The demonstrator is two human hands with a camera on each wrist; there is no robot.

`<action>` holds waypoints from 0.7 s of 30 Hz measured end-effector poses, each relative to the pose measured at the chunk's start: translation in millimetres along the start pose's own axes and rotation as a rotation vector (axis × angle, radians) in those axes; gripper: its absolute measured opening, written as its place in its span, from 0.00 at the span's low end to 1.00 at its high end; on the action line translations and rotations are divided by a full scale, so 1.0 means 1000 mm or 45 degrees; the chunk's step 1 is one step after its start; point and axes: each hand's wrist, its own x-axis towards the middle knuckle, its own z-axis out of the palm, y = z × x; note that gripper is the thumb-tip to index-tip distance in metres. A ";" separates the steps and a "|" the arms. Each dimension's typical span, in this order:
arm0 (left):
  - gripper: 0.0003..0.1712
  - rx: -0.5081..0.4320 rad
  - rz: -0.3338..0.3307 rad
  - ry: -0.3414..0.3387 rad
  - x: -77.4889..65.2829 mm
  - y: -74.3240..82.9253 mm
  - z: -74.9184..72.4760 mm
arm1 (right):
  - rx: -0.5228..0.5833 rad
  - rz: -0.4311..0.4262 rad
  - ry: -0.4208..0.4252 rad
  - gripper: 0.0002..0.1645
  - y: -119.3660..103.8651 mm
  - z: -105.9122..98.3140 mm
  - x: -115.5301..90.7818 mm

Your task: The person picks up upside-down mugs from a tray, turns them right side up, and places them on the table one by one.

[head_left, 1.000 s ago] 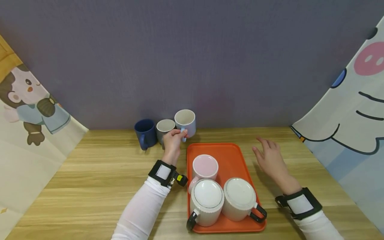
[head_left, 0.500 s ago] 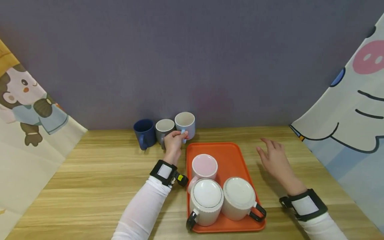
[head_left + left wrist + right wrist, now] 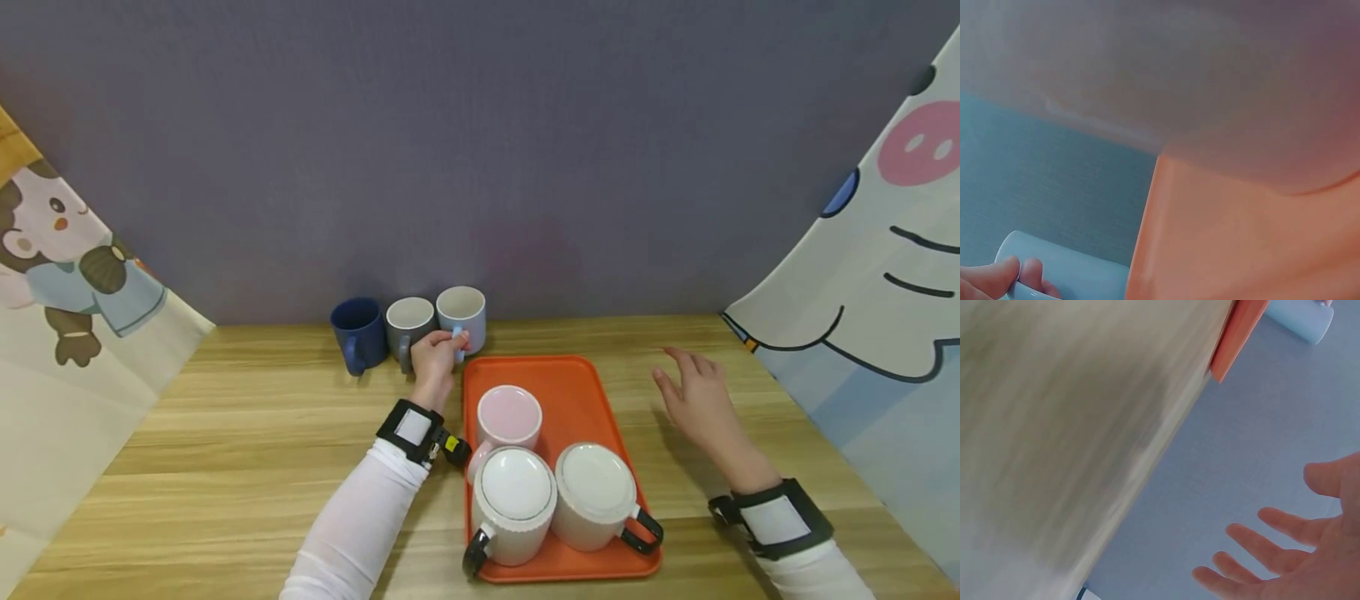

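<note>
My left hand (image 3: 433, 358) pinches the handle of a light blue mug (image 3: 471, 321), which stands upright at the back of the table. In the left wrist view, thumb and fingers close around that handle beside the pale mug wall (image 3: 1085, 272). Just left of it are a grey mug (image 3: 411, 321) and a dark blue mug (image 3: 360, 329), both upright. On the orange tray (image 3: 573, 392), a pink mug (image 3: 510, 415) and two white mugs with black handles (image 3: 516, 487) sit upside down. My right hand (image 3: 701, 404) hovers right of the tray, fingers spread and holding nothing.
A wooden table (image 3: 247, 433) carries everything, with a grey wall panel (image 3: 480, 167) directly behind the row of upright mugs. Printed cloths hang at the left (image 3: 90, 250) and right sides. The tray's far left corner lies close to the light blue mug.
My left hand has lowered the light blue mug slightly, down beside the grey one. My right hand has drifted a little to the right, away from the tray.
</note>
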 end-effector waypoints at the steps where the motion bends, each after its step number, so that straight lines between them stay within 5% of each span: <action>1: 0.14 0.003 -0.006 0.001 0.000 -0.001 0.000 | -0.001 -0.009 0.004 0.25 0.001 0.000 -0.001; 13: 0.12 0.009 -0.030 0.004 -0.001 -0.001 0.000 | -0.031 0.002 0.009 0.25 0.007 -0.005 -0.007; 21: 0.13 -0.017 0.005 -0.002 0.010 -0.015 0.001 | -0.055 0.004 0.005 0.25 0.013 -0.006 -0.008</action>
